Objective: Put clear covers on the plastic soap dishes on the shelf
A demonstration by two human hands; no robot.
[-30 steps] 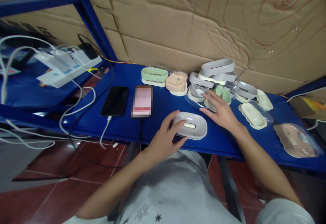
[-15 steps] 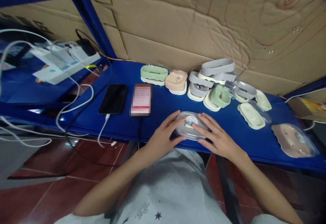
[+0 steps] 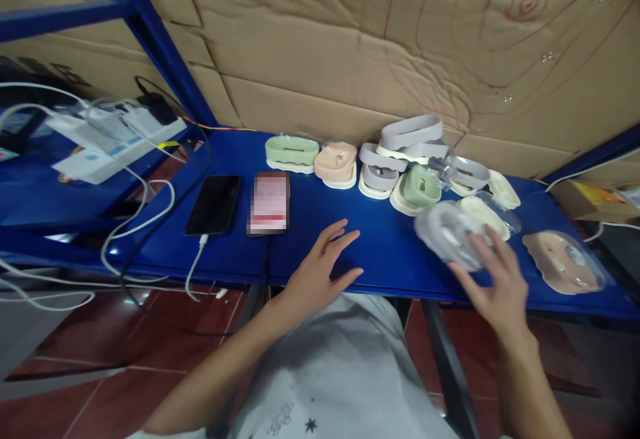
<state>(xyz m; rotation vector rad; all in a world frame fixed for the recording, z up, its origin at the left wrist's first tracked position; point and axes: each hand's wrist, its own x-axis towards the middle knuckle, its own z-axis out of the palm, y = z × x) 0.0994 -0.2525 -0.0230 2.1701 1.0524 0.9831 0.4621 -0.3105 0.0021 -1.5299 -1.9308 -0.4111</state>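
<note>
A grey soap box with a clear lid (image 3: pixel 445 236), blurred by motion, is in my right hand (image 3: pixel 500 286). Thumb and fingers grip its right end, above the front right part of the blue table. It partly covers a cream soap box base (image 3: pixel 484 218) behind it. Over the front middle of the table, my left hand (image 3: pixel 320 269) is open, fingers apart, touching no soap box. To the right of my right hand lies a brownish-pink soap box (image 3: pixel 563 262) under a clear lid.
Along the cardboard wall (image 3: pixel 300 46) stand a green soap box (image 3: pixel 293 152), a peach one (image 3: pixel 336 162), stacked grey parts (image 3: pixel 413 132) and a tilted green tray (image 3: pixel 423 186). Two phones, one black (image 3: pixel 213 204) and one lit (image 3: pixel 269 202), lie left with cables. A power strip (image 3: pixel 125 149) sits farther left.
My right hand has carried the grey soap box from between both hands to the right. My left hand has come off it and stayed near the same place. The view has shifted slightly.
</note>
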